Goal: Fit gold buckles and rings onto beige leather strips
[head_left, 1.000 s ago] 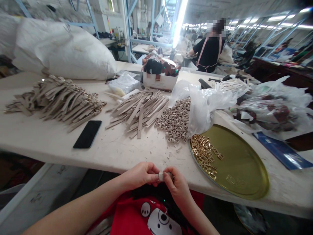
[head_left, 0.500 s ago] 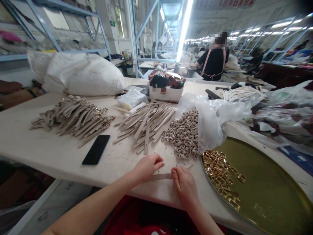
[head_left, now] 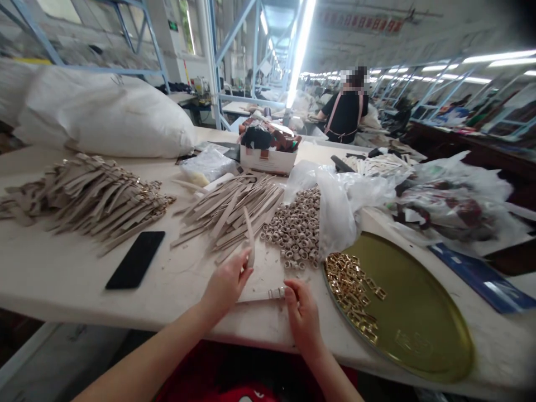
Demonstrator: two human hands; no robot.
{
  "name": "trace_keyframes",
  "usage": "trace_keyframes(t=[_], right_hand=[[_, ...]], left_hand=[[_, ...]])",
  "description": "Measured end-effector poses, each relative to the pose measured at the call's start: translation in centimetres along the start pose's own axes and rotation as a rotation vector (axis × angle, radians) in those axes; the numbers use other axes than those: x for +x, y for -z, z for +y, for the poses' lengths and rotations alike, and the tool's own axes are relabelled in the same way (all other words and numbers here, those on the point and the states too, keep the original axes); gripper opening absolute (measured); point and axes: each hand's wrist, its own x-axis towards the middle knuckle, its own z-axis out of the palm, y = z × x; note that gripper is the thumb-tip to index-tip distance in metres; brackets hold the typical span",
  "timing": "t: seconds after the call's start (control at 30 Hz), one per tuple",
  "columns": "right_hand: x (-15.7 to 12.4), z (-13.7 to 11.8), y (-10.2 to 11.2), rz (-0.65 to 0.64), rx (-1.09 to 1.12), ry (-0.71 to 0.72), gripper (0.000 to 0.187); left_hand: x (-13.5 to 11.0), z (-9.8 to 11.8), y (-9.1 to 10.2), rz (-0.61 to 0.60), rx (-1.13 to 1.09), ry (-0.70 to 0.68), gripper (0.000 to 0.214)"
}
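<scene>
My left hand (head_left: 228,282) is closed on a beige strap (head_left: 250,237), whose free end stands up in front of the loose strap pile (head_left: 226,215). Pinched by its end in my right hand (head_left: 304,310), a second beige strap (head_left: 262,296) lies nearly level along the table's front. A small loop or buckle shows on this strap close to my right fingertips, too small to tell which. Beyond my right hand is a heap of small beige loops (head_left: 297,223). Gold buckles (head_left: 349,285) lie at the left side of an olive oval tray (head_left: 412,301).
At left, straps with gold fittings (head_left: 100,195) are heaped behind a black phone (head_left: 136,259). A white sack (head_left: 109,117), a box of scraps (head_left: 268,159) and a clear plastic bag (head_left: 339,212) stand farther back. A person (head_left: 345,111) works beyond the table, back turned.
My left hand has moved up toward the pile and now holds a strap from its near edge. My right hand keeps hold of its own strap. The view has swung right.
</scene>
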Motion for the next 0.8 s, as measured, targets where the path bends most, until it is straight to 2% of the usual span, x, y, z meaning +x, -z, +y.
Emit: trace_keyframes(t=[0.07,0.17,0.23,0.3,0.37,0.43,0.5,0.53,0.6,0.63,0.73,0.8], right_hand=[[-0.6,-1.2,0.1,-0.152,0.32,-0.232,0.05],[-2.0,-2.8,0.6,-0.503,0.703,-0.599,0.063],[-3.0,-3.4,0.9,-0.605,0.78,-0.721,0.051],[-3.8,-3.8,1.2,-0.583,0.782,-0.752,0.035],[-4.2,-3.9,1.2,-0.485,0.751,-0.717,0.028],[-4.2,-3.9,1.0,-0.367,0.694,-0.631,0.027],[-3.9,-3.9,0.6,-0.278,0.612,-0.517,0.028],[-3.7,-3.8,0.5,-0.254,0.553,-0.463,0.029],[-3.2,-3.4,0.6,-0.217,0.372,-0.345,0.028],[-2.7,-3.1,0.8,-0.194,0.247,-0.259,0.031],[-0.5,-1.8,2.8,-0.137,-0.235,0.044,0.034],[1.8,-0.8,4.4,-0.086,-0.639,0.17,0.027]], left_hand=[[-1.9,1.0,0.2,-0.016,0.046,-0.248,0.021],[-4.0,1.9,0.3,-0.036,0.152,-0.526,0.018],[-4.7,2.3,0.4,-0.063,0.158,-0.632,0.016],[-4.9,2.8,0.4,-0.102,0.086,-0.636,0.015],[-4.8,3.5,0.2,-0.117,-0.074,-0.467,0.016],[-4.5,4.5,-0.2,-0.144,-0.327,-0.153,0.02],[-4.4,5.5,-0.8,-0.275,-0.621,0.135,0.029],[-4.4,6.1,-1.1,-0.387,-0.758,0.231,0.034],[-4.7,7.0,-1.8,-0.618,-0.97,0.369,0.038],[-4.8,7.3,-2.0,-0.686,-1.036,0.419,0.038],[-4.7,7.7,-2.0,-0.675,-1.092,0.53,0.032],[-4.2,7.6,-1.7,-0.638,-1.07,0.559,0.03]])
